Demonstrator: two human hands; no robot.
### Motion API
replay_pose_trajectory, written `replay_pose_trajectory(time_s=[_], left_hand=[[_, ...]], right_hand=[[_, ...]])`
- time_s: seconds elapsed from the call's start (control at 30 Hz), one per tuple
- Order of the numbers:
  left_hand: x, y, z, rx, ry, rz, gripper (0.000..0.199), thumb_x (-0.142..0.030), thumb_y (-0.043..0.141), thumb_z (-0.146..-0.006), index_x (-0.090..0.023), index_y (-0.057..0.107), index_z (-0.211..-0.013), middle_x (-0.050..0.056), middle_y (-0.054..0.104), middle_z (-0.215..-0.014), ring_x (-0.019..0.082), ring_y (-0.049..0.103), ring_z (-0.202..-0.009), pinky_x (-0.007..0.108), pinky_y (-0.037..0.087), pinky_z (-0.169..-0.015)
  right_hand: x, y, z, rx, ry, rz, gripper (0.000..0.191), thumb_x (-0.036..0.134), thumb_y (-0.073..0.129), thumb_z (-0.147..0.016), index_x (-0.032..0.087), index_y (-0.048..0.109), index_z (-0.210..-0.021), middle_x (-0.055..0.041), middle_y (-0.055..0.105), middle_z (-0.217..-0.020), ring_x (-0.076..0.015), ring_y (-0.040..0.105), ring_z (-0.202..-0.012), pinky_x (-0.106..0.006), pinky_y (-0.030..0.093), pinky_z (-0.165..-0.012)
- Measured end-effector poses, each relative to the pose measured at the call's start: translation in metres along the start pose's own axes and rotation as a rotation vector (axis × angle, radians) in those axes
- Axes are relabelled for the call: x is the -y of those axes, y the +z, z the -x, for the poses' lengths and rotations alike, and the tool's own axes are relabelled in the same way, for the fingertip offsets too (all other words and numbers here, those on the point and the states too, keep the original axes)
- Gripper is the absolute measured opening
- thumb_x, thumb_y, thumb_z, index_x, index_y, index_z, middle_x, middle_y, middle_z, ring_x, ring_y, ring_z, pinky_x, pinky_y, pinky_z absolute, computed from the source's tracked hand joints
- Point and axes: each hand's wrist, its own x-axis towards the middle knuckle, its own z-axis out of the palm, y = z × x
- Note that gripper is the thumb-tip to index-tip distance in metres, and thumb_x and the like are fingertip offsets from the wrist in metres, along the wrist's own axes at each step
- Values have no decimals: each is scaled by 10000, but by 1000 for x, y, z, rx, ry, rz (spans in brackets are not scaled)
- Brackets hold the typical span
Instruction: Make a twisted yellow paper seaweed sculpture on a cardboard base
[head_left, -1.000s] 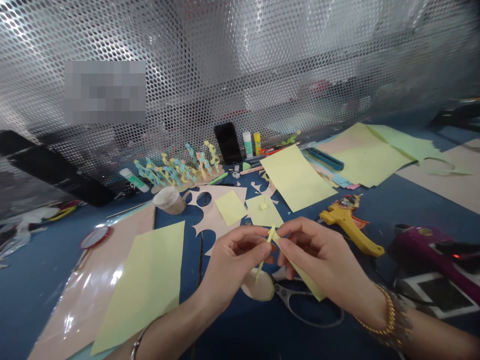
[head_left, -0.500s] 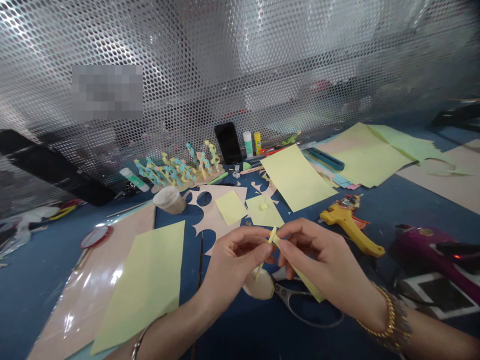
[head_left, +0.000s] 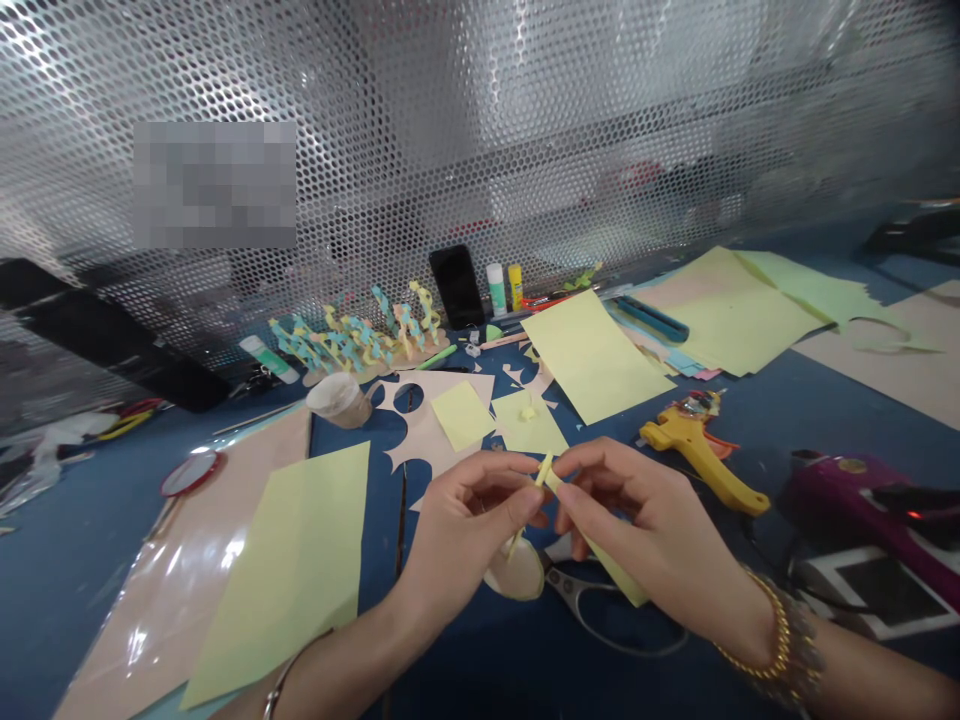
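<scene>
My left hand [head_left: 465,525] pinches a thin yellow paper strip [head_left: 546,466] between thumb and fingertips. Opposite it, my right hand [head_left: 641,515] grips a wider yellow paper strip [head_left: 616,572], whose long end slants down under the palm. The two strips meet at my fingertips, where the fingers partly hide the join. Below the left fingers is a pale round paper disc [head_left: 516,572]; whether it hangs from the thin strip or lies lower down, I cannot tell. Scissors [head_left: 581,608] lie on the table beneath my hands, their blades partly covered.
Beyond my hands lie small yellow squares [head_left: 463,415] and a pink sheet with cut-outs [head_left: 424,425]. A yellow glue gun [head_left: 705,465] and a purple tool [head_left: 862,500] are at right. Left are a white cup [head_left: 339,400], paper twists [head_left: 360,335] and yellow paper [head_left: 300,570].
The strips at my fingertips have tilted slightly, and the pale disc has shifted a little to the left. Both hands keep nearly the same place and hold.
</scene>
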Motion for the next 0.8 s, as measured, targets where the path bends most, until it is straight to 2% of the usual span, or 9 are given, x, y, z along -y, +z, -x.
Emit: replay_pose_trajectory(time_s=[0.27,0.57,0.8], left_hand=[[-2,1,1,-32,20,-36,138,-226,730,-717,-213,699,-851,-9,706,-714,116,633,-599,209,500,-586],[-2,2,0,-18,71,-41,117,-189,711,-743,-235,701,-850,-32,704,-749,82,643,-618,158,510,-594],[-7,2,4,-79,128,-31,83,-200,711,-744,-218,689,-821,-28,712,-736,102,673,-649,166,525,-618]], right_hand=[[-1,0,1,3,-16,10,89,272,572,-827,215,573,-894,16,623,-626,-112,602,-509,-208,533,-479],[-3,-1,3,18,-18,6,117,284,567,-841,219,583,-937,15,629,-636,-110,596,-516,-204,518,-486],[-3,-7,-6,38,-21,-165,226,374,503,-891,179,616,-892,2,628,-646,-107,586,-518,-231,485,-520]])
